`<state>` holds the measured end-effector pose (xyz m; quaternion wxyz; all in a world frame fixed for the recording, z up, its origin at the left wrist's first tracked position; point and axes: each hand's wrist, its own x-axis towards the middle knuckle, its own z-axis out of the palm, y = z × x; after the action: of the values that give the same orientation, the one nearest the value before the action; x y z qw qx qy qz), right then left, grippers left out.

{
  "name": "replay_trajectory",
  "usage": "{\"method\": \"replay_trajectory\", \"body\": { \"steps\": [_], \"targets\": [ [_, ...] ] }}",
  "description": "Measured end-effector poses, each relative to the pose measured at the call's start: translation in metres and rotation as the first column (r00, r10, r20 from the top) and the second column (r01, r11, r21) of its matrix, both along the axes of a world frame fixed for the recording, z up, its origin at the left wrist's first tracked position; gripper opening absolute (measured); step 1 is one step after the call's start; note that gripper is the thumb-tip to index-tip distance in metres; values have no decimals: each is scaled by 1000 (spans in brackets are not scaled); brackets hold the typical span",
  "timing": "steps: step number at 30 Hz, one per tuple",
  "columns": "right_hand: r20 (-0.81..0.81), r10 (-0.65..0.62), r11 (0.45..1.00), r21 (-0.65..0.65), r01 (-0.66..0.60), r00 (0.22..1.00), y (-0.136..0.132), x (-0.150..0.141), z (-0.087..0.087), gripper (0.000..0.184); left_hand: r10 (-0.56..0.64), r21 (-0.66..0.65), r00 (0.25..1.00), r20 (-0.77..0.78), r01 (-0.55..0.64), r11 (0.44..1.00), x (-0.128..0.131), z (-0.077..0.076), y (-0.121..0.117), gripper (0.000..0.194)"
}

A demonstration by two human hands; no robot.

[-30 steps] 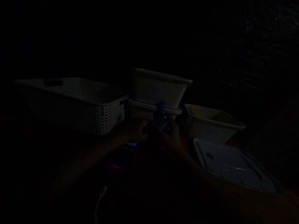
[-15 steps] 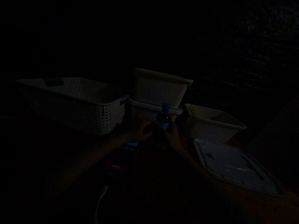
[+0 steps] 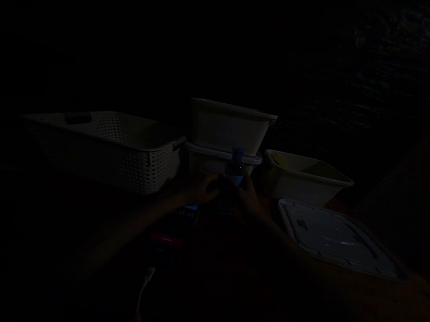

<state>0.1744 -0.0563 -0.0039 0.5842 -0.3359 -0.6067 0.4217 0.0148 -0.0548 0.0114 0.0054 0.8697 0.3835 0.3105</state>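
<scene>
Head view, very dim. Blue-capped bottle (image 3: pixel 234 169) upright before the stacked tubs (image 3: pixel 227 130), cap on. Right hand (image 3: pixel 248 198) curled round it; left hand (image 3: pixel 200 187) half-closed just beside, hold unclear. Flat lid (image 3: pixel 340 239) on counter (image 3: pixel 375 300). Bottle not yet set aside; what else remains, cannot tell.

A deep-blue cap (image 3: pixel 237 154) tops a dark bottle (image 3: pixel 234 167) with a lighter blue band (image 3: pixel 235 178) at the fingers (image 3: pixel 248 192). Beyond them, tubs (image 3: pixel 230 130) show off-white; to their left, a cream basket (image 3: pixel 136 162) carries a pattern of dark holes. To their right, a cream bin (image 3: pixel 300 187) bears yellow in one corner, a lid (image 3: pixel 340 240) pale grey, the table (image 3: pixel 391 305) orange-brown. Nearer than the fingers, a black phone (image 3: pixel 181 226) shows blue and red, its cable (image 3: pixel 143 289) white and pink.
</scene>
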Motion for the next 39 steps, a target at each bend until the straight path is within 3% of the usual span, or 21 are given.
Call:
{"method": "replay_trajectory", "body": {
  "steps": [8,10,13,16,21,27,32,35,39],
  "targets": [
    [2,30,1000,-4,-30,1000,3,3,1,47,-8,-1,999,45,8,1000,-4,-1,10,18],
    [30,43,999,-3,-43,999,5,5,1,47,6,-4,984,177,-5,1000,-5,3,11,20],
    [98,103,995,2,-104,990,8,10,1,50,62,-52,899,434,-44,998,-5,12,8,27],
    [186,144,989,16,-150,972,9,15,2,52,31,-79,840,541,14,997,-5,20,3,35],
    [363,157,975,90,-202,918,3,17,8,54,-72,-75,869,490,124,989,-6,23,1,35],
    [437,205,958,92,-270,876,6,19,9,52,9,-112,900,435,44,993,-7,22,3,29],
    [637,105,981,59,-183,764,9,29,11,65,177,-184,887,426,-107,977,-6,23,0,24],
    [730,26,987,88,-131,683,9,32,16,63,206,-180,861,464,-136,974,-5,21,3,24],
    [873,-99,989,140,-51,478,12,36,19,62,212,-146,857,470,-161,976,-6,18,8,26]
  ]
}}
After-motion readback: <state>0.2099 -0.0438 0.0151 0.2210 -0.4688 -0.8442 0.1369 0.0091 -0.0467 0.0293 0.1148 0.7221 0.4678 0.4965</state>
